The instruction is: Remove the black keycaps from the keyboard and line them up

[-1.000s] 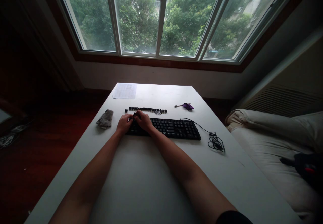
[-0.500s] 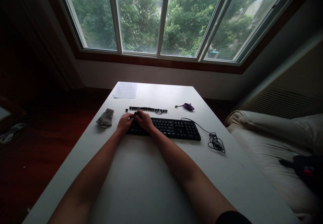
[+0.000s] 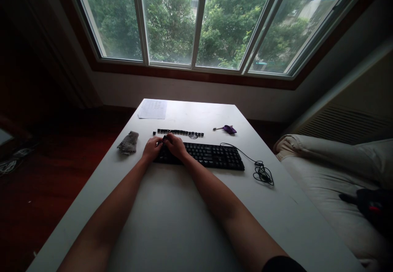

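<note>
A black keyboard [image 3: 215, 155] lies across the white table. Over its left end, my left hand [image 3: 151, 148] and my right hand [image 3: 175, 146] are close together, both with bent, closed fingers. Something small and dark shows between the fingertips, too small to name. My hands and wrists hide the keyboard's left part. Just behind it, a row of loose black keycaps [image 3: 181, 132] is lined up, with a single keycap [image 3: 154, 133] at its left end. A small round shiny piece [image 3: 193, 136] lies by the row.
Left of the keyboard rests a crumpled grey cloth [image 3: 129, 142]. Printed paper [image 3: 152, 109] lies at the table's far left corner. A purple item [image 3: 229, 129] with a thin-handled tool [image 3: 218, 129] is behind the keyboard. Its coiled cable [image 3: 263, 174] sits at the right.
</note>
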`<state>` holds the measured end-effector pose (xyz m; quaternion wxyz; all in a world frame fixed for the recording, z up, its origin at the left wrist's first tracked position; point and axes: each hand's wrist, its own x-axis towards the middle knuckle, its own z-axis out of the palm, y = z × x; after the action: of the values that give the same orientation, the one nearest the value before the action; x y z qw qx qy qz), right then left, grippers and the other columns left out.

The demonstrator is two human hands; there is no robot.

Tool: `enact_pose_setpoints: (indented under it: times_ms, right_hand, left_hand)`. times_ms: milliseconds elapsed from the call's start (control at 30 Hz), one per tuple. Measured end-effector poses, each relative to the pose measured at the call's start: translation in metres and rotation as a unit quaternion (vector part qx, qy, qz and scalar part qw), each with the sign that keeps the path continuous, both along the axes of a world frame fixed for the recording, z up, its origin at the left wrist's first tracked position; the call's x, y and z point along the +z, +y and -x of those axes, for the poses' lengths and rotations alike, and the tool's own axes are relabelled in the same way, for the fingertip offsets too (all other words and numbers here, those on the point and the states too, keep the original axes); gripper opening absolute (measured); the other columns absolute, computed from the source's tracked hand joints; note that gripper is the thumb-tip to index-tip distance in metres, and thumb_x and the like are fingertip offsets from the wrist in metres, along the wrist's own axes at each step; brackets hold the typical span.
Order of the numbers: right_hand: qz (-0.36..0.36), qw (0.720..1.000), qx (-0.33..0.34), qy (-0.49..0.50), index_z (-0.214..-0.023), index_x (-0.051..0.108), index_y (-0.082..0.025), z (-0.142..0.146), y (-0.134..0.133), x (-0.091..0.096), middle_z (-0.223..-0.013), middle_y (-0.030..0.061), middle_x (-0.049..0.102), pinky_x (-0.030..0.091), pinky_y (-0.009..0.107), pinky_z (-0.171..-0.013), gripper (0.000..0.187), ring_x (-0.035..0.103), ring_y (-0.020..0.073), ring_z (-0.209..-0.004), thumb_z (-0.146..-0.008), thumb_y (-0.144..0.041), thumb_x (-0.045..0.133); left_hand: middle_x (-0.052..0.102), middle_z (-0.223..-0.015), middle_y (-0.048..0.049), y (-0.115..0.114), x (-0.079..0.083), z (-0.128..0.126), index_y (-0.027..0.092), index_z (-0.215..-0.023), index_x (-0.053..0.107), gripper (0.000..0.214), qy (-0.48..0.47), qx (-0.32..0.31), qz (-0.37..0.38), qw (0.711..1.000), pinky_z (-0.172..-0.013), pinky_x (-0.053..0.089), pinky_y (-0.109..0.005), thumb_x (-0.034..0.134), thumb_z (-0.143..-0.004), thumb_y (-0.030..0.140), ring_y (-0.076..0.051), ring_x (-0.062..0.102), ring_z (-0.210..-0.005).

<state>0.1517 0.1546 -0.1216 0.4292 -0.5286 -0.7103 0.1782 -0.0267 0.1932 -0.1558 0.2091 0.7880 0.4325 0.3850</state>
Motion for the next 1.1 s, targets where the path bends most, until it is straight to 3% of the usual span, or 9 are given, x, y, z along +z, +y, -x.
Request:
enact_pose_setpoints:
  times_ms: [1100]
  right_hand:
    - [0.001, 1.000, -0.001, 0.003, -0.099, 0.061, -0.025, 0.0007, 0.0004, -0.0022, -0.083, 0.0000, 0.068, 0.043, 0.026, -0.071, 0.015, 0.061, 0.0184, -0.074, -0.091, -0.036, 0.054]
  left_hand:
    - [0.067, -0.105, -0.0057, -0.0018, 0.0046, -0.0003, 0.024, -0.101, 0.069, 0.020, 0.002, 0.003, 0.013, 1.000, -0.085, 0.053, -0.038, 0.057, -0.084, 0.022, -0.025, 0.058, -0.103]
